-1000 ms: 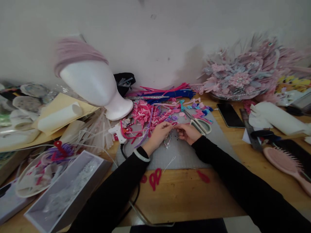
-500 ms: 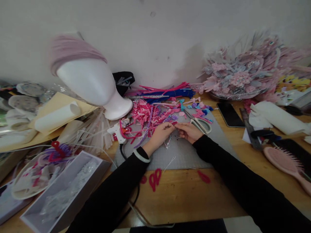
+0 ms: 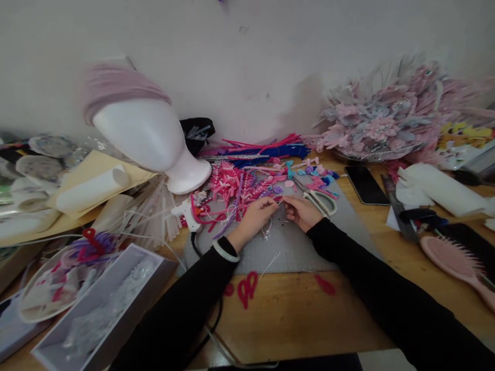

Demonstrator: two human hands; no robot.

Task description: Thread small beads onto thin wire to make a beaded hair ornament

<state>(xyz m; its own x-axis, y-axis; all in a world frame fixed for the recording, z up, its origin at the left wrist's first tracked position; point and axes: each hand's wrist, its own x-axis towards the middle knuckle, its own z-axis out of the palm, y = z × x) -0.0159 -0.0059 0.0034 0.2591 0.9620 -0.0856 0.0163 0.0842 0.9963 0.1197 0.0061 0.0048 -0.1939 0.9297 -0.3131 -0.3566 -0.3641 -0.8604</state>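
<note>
Over the grey cutting mat (image 3: 301, 252), my left hand (image 3: 256, 219) and my right hand (image 3: 303, 212) are close together, fingertips pinched. Between them is a small dark-pink piece (image 3: 278, 198), too small to make out fully; it looks like bent pipe cleaner. A string of shiny beads (image 3: 266, 232) hangs or lies just under my left fingers. Scissors (image 3: 323, 202) with pale handles lie just beyond my right hand. Left of my left hand is a white hot glue gun (image 3: 189, 212). Pink pipe-cleaner shapes (image 3: 228, 185) are heaped behind my hands.
Red pipe-cleaner loops (image 3: 247, 288) lie at the mat's front edge. A white mannequin head (image 3: 143, 134) leans at the back left, near a box of clear packets (image 3: 147, 314). On the right are a phone (image 3: 366, 184), a pink hairbrush (image 3: 448, 257) and a pink flower arrangement (image 3: 382, 123).
My fingertips have drawn slightly apart, and more of the dark-pink piece shows between them. The whole view has tilted slightly; the other things lie as before.
</note>
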